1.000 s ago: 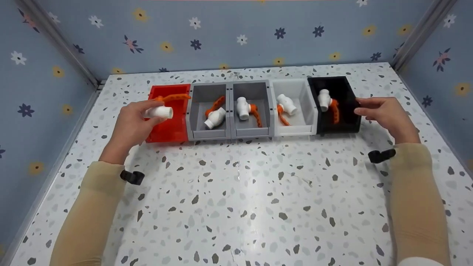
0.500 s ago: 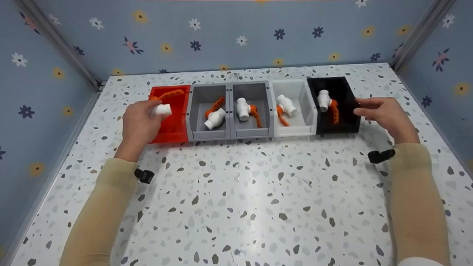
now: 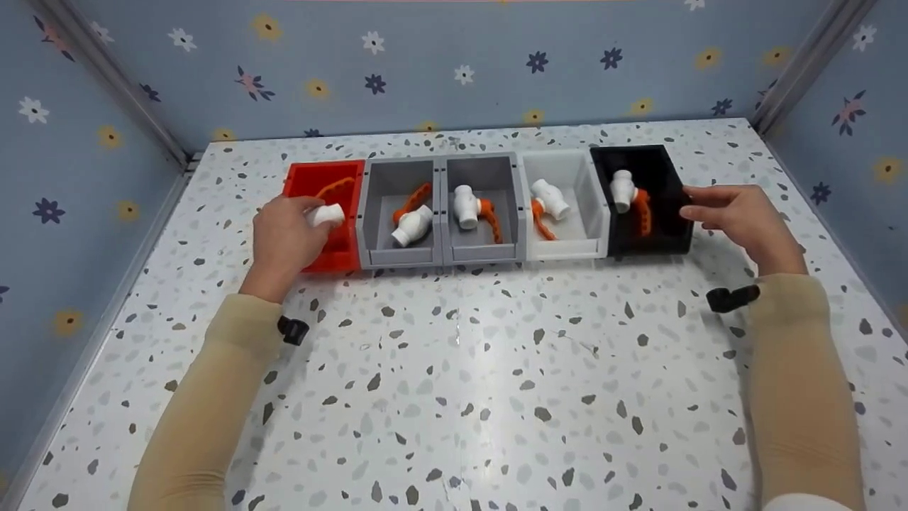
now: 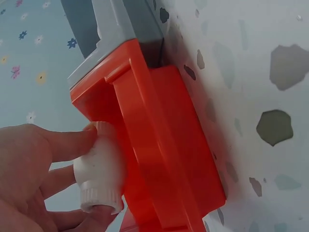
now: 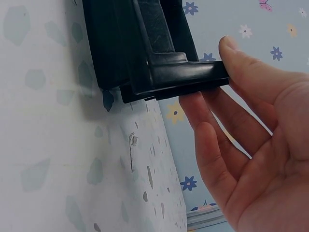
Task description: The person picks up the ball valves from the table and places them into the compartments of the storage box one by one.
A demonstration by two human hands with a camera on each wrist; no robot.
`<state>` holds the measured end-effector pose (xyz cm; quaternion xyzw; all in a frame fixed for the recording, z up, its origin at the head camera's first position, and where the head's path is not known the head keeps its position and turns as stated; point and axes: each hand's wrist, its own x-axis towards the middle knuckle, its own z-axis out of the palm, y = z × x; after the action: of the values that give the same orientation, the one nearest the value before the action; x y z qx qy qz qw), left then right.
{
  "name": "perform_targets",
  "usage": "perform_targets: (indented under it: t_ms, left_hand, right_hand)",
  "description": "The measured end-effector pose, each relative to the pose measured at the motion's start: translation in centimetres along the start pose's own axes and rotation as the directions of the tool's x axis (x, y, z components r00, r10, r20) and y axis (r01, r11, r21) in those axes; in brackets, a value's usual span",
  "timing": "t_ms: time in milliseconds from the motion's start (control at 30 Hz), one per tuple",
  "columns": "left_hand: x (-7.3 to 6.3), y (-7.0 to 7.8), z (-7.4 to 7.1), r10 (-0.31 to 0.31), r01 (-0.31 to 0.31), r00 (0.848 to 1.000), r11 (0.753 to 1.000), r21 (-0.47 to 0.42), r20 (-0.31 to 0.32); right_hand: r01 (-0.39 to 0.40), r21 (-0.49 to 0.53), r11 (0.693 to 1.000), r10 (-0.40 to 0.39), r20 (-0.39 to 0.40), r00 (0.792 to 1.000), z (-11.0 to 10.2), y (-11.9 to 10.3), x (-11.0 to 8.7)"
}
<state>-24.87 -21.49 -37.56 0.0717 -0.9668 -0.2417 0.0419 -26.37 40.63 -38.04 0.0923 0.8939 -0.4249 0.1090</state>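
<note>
My left hand (image 3: 285, 231) holds a white plastic ball valve (image 3: 328, 214) by its body, at the mouth of the red bin (image 3: 337, 261). The valve's orange lever (image 3: 336, 188) points toward the back right. In the left wrist view, the thumb and fingers curl round the white valve body (image 4: 100, 166), close to the red wall. On the far right, my right hand (image 3: 745, 221) grips the side wall of the black bin (image 3: 649, 245). The right wrist view has its thumb (image 5: 231, 46) at the rim and fingers on the outside. Inside the black bin lies another ball valve (image 3: 623, 191).
Between the red and black bins stand two grey bins (image 3: 402, 257) and a white bin (image 3: 567, 248), all in one row. Each holds one white ball valve (image 3: 466, 206) with an orange lever. The speckled table (image 3: 454, 369) meets patterned walls (image 3: 454, 64) at the back and sides.
The left hand has moved right and slightly lower with the ball valve, from the red bin's left edge to over its inside. The right hand has stayed on the black bin.
</note>
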Motion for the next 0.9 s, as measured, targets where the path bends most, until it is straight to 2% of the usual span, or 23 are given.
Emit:
perform_targets:
  t_ms: [133, 367, 733, 900]
  left_hand:
    - [0.3, 0.0, 0.7, 0.002, -0.002, 1.000, 1.000, 0.001, 0.023]
    - [0.9, -0.1, 1.8, 0.029, -0.029, 0.999, 0.999, 0.038, 0.020]
    - [1.6, -0.6, 2.9, -0.045, 0.042, 0.993, 0.999, 0.023, 0.109]
    - [1.8, -0.3, 2.9, -0.039, 0.037, 0.994, 0.999, 0.014, 0.106]
  right_hand:
    - [0.001, 0.004, 1.000, -0.001, -0.004, 1.000, 0.0, -0.1, -0.1]
    - [-0.001, 0.007, 1.000, 0.001, -0.003, 1.000, -0.1, -0.1, -0.2]
    - [0.017, -0.012, 1.000, -0.017, -0.013, 1.000, 0.1, 0.2, 0.1]
    - [0.015, -0.011, 1.000, -0.015, -0.014, 1.000, 0.0, 0.2, 0.0]
